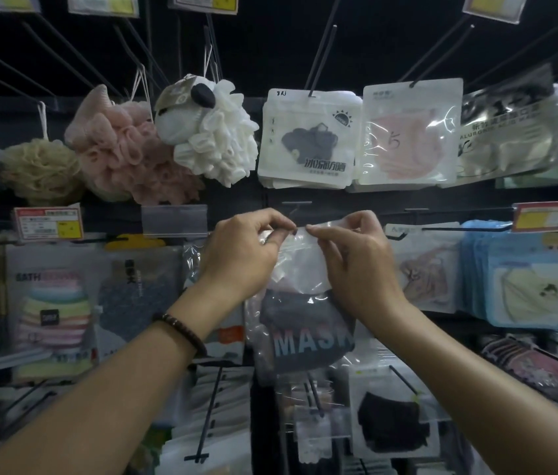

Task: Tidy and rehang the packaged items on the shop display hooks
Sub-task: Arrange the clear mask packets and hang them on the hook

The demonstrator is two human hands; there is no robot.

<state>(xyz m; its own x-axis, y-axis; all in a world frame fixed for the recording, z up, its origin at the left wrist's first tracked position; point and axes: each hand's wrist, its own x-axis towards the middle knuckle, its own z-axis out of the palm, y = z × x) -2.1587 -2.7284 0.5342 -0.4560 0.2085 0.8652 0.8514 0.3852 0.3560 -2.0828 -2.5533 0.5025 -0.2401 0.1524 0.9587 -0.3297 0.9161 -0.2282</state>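
Note:
A clear plastic packet [305, 323] with a dark mask printed "MASK" hangs between my hands at the middle of the display. My left hand [243, 255] pinches its top edge from the left, and my right hand [356, 262] pinches the same edge from the right. The fingertips almost meet at the packet's top, just under a small wire hook [296, 205] on the back panel. I cannot tell whether the packet's hole is on the hook.
Bath sponges [126, 156] hang upper left. White mask packets [306, 142] and pink ones [411, 135] hang above on long black hooks. Blue packets [531, 279] fill the right, a bath item pack [55, 317] the left. More packets and bare hooks [209, 423] lie below.

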